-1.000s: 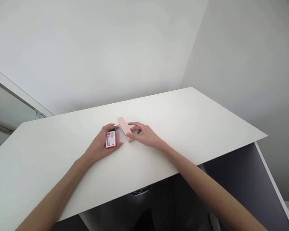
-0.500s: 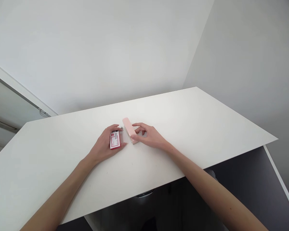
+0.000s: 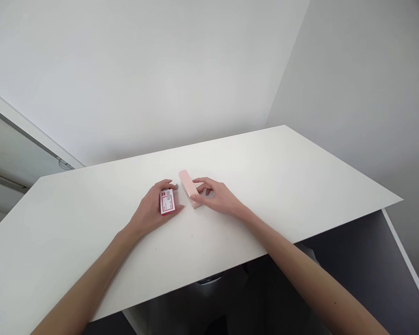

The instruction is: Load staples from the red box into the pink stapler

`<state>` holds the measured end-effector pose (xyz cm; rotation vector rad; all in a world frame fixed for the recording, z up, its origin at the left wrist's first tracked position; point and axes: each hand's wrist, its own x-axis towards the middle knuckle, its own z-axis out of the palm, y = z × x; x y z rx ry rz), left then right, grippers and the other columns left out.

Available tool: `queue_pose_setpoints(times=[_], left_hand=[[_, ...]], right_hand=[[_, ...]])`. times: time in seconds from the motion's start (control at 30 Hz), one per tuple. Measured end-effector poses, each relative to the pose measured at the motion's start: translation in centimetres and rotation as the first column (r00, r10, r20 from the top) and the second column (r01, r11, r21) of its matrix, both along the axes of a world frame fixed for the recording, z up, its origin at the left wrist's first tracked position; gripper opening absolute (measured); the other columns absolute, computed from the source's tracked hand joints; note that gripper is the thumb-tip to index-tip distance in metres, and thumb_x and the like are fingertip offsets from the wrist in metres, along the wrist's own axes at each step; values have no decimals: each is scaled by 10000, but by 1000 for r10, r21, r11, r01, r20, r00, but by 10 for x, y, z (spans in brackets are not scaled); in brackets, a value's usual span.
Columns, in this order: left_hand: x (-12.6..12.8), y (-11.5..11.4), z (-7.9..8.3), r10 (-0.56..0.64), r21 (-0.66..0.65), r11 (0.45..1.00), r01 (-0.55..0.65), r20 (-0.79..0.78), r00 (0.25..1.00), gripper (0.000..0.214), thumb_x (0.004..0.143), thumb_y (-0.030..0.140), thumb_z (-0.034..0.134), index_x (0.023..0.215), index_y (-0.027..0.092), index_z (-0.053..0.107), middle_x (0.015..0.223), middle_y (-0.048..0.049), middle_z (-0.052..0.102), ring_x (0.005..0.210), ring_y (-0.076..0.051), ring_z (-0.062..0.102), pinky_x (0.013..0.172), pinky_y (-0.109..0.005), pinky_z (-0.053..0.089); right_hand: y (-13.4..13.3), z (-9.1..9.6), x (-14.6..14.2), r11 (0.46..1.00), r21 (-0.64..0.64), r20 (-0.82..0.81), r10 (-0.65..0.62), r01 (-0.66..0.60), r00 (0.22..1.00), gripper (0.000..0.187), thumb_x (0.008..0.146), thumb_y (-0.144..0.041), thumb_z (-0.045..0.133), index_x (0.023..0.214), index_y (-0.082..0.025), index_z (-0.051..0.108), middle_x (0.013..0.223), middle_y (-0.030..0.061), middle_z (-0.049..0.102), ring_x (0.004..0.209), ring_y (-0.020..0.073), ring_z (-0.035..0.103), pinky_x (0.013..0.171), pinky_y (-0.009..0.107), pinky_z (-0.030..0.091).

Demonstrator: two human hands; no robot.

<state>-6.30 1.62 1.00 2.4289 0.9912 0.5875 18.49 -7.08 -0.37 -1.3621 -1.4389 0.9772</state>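
Note:
A small red-and-white staple box with a printed label rests within the curl of my left hand, thumb below it and fingers above. By the left fingertips lies a small shiny metallic bit, too small to make out. The pale pink stapler lies at a slant on the white tabletop, just right of the box. My right hand grips its near end from the right, the thumb across the top and the index finger along the side. Part of the box's left side is hidden by my left palm.
The white tabletop ends at a wall behind and at a front edge close to me. Below that edge is a dark open space with a shape I cannot make out. A grey-white wall stands at right.
Both hands hold almost the same pose. The staple box looks slightly tilted compared with before; the stapler shows only a tiny shift that matches the camera's movement.

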Motion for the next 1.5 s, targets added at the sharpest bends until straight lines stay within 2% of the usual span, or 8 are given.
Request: queue_pose_setpoints(times=[0.2,0.5,0.7,0.87,1.0,1.07,1.33,1.5], left_hand=[[1,-1,2,22,-22,1000,-23,-18,1000,777,838,593,769,1478,328,417,1487,-74,593,1257,-298,665,1004,-465,590],[0,-1,2,-70,36,997,70,-5,998,790,872,546,754,1519,343,349,1705,-107,330,1406,-328,566,1041,-501,576],[-4,-1,4,-151,140,978,156,-51,987,920,796,565,830,1548,338,351,1756,-135,163,1577,-414,330,1134,-570,514],[-5,-5,7,-169,295,941,168,-21,985,876,810,538,823,1527,317,372,1655,-150,348,1518,-386,417,1167,-552,478],[-6,-6,7,-86,353,930,97,-47,995,767,834,546,788,1461,281,432,1442,-125,599,1337,-356,567,1128,-548,469],[-7,-6,7,-35,353,934,50,-49,998,708,845,556,769,1418,277,461,1349,-104,661,1275,-346,590,1099,-538,474],[-10,-4,6,22,263,965,-2,-70,997,611,892,593,709,1375,281,501,1347,-90,654,1275,-335,588,1061,-510,492],[-10,-2,6,37,218,976,-18,-81,996,647,870,625,723,1380,289,506,1374,-91,645,1288,-339,602,1037,-498,516]], right_hand=[[-1,-1,1,1000,-3,8,-4,4,1000,560,911,-497,742,1412,-278,622,1123,27,807,1001,203,656,945,387,499],[-2,2,-1,1000,-16,3,-14,14,1000,552,898,-513,753,1381,-272,635,1122,25,809,1012,205,655,960,392,487],[-4,3,-1,1000,-3,-1,-1,1,1000,541,903,-509,745,1377,-273,635,1125,26,812,1029,212,663,964,399,477],[-5,3,-1,1000,-14,9,-10,10,1000,551,902,-521,743,1380,-271,630,1126,26,811,1000,206,643,955,394,475],[-5,3,0,1000,-14,14,-6,7,1000,560,897,-524,748,1384,-273,630,1139,24,805,996,203,636,955,386,480],[-6,4,1,1000,-11,19,-4,4,1000,550,898,-515,746,1380,-275,633,1139,29,802,1009,206,649,957,389,484],[-8,3,1,999,-30,24,-13,13,1000,550,890,-523,747,1378,-295,633,1146,20,799,990,206,633,943,386,498],[-8,2,2,1000,-29,6,-11,11,1000,555,893,-521,741,1389,-295,631,1134,23,800,965,206,627,933,389,501]])
